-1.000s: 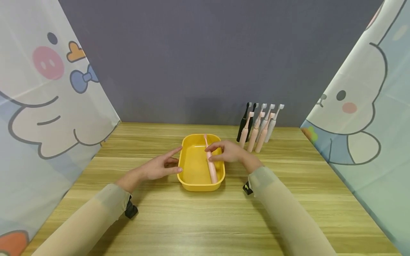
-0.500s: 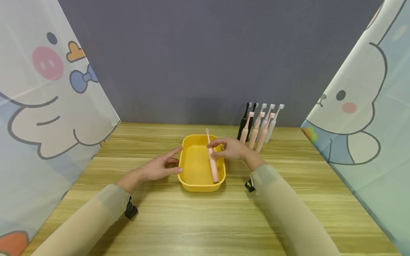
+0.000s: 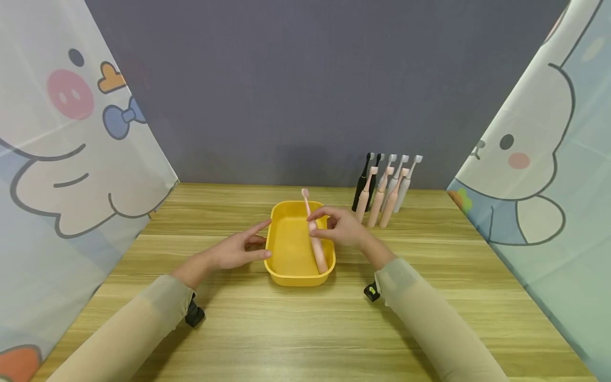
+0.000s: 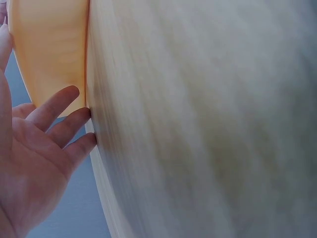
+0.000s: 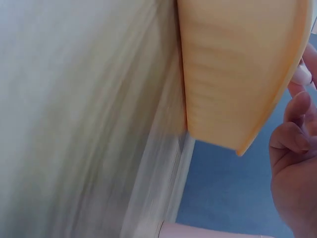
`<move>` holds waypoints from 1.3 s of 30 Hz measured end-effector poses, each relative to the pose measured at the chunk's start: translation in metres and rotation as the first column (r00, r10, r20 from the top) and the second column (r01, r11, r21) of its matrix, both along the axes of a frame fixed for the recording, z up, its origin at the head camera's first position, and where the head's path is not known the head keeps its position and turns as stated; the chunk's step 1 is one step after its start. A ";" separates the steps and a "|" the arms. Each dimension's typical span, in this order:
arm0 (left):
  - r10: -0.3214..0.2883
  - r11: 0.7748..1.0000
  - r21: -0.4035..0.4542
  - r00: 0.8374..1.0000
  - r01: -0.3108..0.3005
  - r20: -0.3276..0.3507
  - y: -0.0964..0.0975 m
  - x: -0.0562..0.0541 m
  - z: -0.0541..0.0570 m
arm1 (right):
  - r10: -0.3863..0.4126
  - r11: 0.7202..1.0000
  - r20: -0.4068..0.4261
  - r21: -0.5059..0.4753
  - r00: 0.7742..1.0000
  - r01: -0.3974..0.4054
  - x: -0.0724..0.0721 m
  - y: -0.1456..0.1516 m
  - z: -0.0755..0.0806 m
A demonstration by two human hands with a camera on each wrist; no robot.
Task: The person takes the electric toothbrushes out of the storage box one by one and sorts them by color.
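A pink electric toothbrush [image 3: 318, 254] slants inside a yellow tray [image 3: 286, 277], its head end raised above the far rim. My right hand [image 3: 341, 225] pinches it near the neck between thumb and fingers. In the right wrist view, that hand [image 5: 294, 168] shows beside the outer tray wall [image 5: 237, 69], with a bit of the toothbrush [image 5: 301, 75] between the fingertips. At the tray's left side my left hand [image 3: 234, 250] lies with fingers extended, touching the wall. The left wrist view shows this hand [image 4: 37, 158] with fingertips close against the tray's outside [image 4: 49, 54].
Several electric toothbrushes stand upright at the back right: black ones [image 3: 360, 187], pink ones [image 3: 377, 204] and white ones [image 3: 403, 188]. They stand on a wooden table [image 3: 296, 329]. A grey panel [image 3: 267, 95] rises behind it, with cartoon-printed cloths at both sides.
In my right hand, the toothbrush's head end has risen from within the tray to above its far rim, then tilted slightly left. The left hand has stayed in place.
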State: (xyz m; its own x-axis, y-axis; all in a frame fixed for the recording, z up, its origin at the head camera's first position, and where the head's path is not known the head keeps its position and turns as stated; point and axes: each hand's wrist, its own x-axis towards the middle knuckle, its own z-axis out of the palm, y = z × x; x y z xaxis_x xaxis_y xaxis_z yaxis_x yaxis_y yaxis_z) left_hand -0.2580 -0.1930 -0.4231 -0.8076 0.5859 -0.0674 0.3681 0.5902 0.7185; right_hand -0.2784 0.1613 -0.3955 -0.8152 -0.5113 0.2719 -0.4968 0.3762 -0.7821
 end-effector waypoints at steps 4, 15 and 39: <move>0.001 1.000 -0.001 1.000 -0.001 -0.005 0.000 0.000 0.000 | 0.016 0.998 0.012 -0.055 1.000 -0.016 0.008 -0.003 0.000; -0.006 1.000 0.012 1.000 0.006 0.000 0.001 0.000 -0.001 | 0.013 0.995 0.087 -0.104 0.996 -0.004 0.025 -0.005 0.001; -0.016 0.999 0.030 1.000 0.015 0.014 0.001 0.002 0.000 | 0.022 0.992 0.083 -0.122 0.996 -0.011 0.041 0.009 -0.001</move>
State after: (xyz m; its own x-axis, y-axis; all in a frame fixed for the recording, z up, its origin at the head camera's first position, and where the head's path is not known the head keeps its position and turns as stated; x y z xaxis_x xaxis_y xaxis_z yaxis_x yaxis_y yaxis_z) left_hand -0.2562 -0.1920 -0.4227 -0.7974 0.6004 -0.0611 0.3667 0.5624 0.7411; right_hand -0.2369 0.1705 -0.3964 -0.8296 -0.4923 0.2636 -0.4326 0.2679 -0.8609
